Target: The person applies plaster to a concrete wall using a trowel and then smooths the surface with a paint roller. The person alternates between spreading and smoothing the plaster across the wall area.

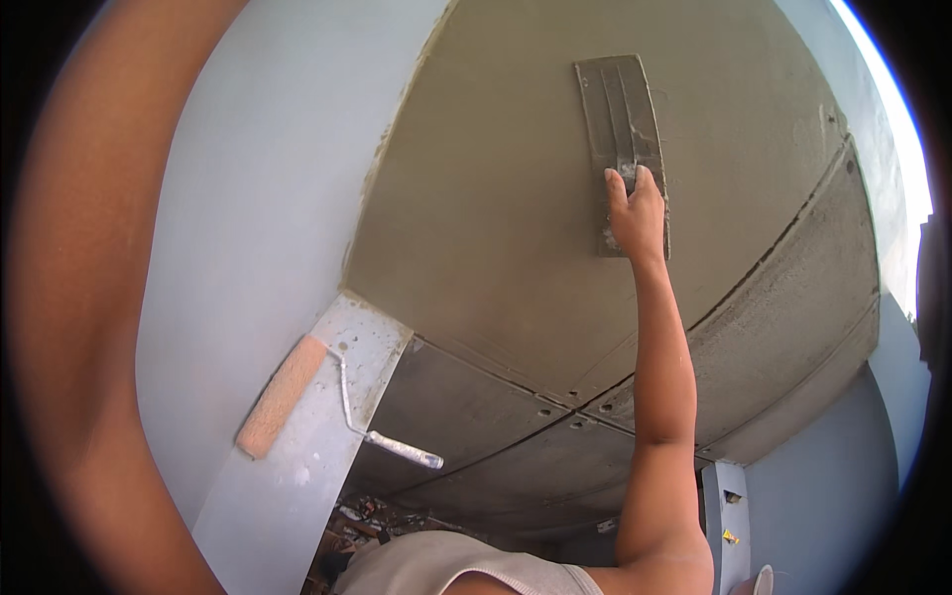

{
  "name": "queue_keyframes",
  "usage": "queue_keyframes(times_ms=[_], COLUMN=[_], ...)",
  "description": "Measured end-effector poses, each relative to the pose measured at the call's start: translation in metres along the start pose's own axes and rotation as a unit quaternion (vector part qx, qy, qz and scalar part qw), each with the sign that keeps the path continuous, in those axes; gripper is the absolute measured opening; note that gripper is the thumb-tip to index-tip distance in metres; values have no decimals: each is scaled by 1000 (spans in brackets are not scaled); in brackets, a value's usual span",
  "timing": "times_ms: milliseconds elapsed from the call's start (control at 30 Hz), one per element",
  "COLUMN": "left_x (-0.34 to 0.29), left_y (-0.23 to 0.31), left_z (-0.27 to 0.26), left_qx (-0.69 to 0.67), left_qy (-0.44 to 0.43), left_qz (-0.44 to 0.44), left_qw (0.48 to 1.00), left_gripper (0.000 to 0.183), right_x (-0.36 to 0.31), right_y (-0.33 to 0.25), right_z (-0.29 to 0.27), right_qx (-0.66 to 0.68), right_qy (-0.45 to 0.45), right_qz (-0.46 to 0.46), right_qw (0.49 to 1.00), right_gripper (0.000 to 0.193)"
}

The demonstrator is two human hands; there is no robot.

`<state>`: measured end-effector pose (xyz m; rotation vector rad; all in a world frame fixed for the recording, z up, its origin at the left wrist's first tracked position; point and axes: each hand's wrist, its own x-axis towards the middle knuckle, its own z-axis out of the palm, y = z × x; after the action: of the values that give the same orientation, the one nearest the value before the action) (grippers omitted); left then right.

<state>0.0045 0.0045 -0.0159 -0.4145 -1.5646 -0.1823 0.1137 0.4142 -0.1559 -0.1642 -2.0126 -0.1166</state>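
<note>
My right arm stretches up from the lower edge. At its end my right hand (pixel 640 218) is closed round the handle of a long rectangular plastering trowel (pixel 613 104). The trowel's grey blade is upright, its face against a broad surface of smooth, damp-looking grey-brown plaster (pixel 476 188). Smears of plaster cling to the blade's edges and around the grip. Along the left rim my bent left arm (pixel 94 248) passes close by; its hand lies outside the picture.
A paint roller (pixel 283 397) with a pinkish sleeve rests on a pale ledge (pixel 297 496) at lower left. Bare grey panels (pixel 793 297) with dark joints border the plaster. Loose rubble (pixel 372 521) lies low down, and part of a white container (pixel 762 580) shows at lower right.
</note>
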Motion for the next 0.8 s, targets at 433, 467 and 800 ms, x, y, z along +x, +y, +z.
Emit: queue_keyframes(times_ms=[433,467,800], left_x=[4,6,8], left_y=[-14,-14,-16], left_z=[36,35,33], left_qx=[-39,-43,-61], left_qy=[169,132,33], left_qz=[69,52,35], left_qw=[982,989,997], left_gripper=[28,30,32], right_x=[-123,-160,-302], right_y=[139,134,149], right_z=[-183,-188,-238], right_qx=[285,293,278], right_qy=[194,169,130], right_qz=[302,319,457], right_qw=[889,885,835], right_gripper=[29,30,24])
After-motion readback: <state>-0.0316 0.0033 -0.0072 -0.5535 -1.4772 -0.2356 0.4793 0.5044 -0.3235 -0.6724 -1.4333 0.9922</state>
